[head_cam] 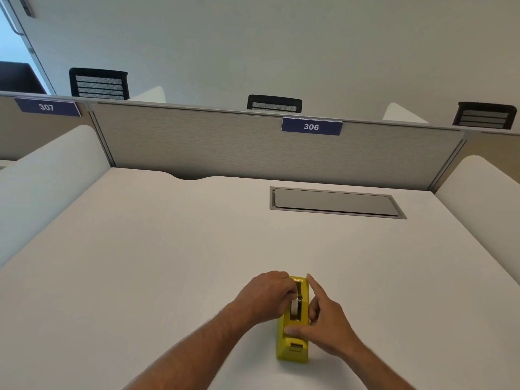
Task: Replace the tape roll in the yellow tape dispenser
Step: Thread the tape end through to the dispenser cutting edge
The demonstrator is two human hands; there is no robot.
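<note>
One yellow tape dispenser [292, 340] is standing on the white desk [168, 263], lengthwise away from the person, and it is sitting directly between the two hands. The left hand [267, 296] is reaching in from the dispenser's left side, its fingers curling over the top and pinching the one tape roll [294, 305], which is showing as a pale band sitting in the dispenser's open well. The right hand [326, 325] is bracing the dispenser from the other side: its thumb is pressing across the yellow top just nearer the person than the roll, its index finger is pointing straight along the dispenser's right wall, and its other fingers are curling against that wall.

Well beyond the right hand, one grey cable hatch [334, 202] is lying flush in the desk. Farther still, a grey partition [225, 142] is closing off the desk's far edge, carrying two blue number plates: one reading 306 [311, 126] beyond the hands, one reading 307 [46, 107] far off to the left-hand side. Three black chair backs [274, 104] are showing over the partition.
</note>
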